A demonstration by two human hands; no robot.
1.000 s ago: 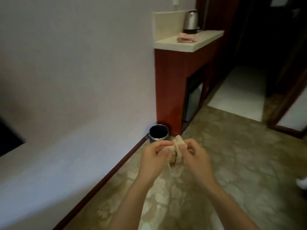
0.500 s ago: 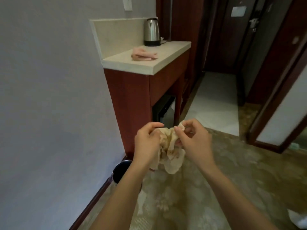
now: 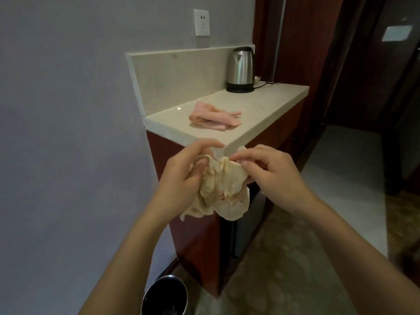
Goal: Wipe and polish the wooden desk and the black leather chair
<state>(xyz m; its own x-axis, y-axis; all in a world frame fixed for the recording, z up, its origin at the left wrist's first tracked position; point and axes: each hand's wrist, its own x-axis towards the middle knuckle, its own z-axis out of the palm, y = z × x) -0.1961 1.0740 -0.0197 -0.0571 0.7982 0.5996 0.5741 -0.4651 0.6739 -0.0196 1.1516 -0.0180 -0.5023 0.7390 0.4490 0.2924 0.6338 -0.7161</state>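
**Cream cloth (image 3: pixel 223 189), crumpled, being readied for wiping**

It is hanging bunched between both hands, just in front of the near corner of the beige stone-topped red wooden counter (image 3: pixel 268 105), and is probably being regathered into a wiping pad. The left hand (image 3: pixel 181 178) is curling its fingers round the cloth's left side. The right hand (image 3: pixel 275 176) is pinching the top edge between thumb and fingertips. Both forearms are reaching forward. Neither the desk nor the chair is showing.

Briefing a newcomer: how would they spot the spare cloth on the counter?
Find the pale countertop on the red-brown cabinet. The pink cloth lies there, nearer than the steel kettle. It is folded; the crumpled cream cloth is held.
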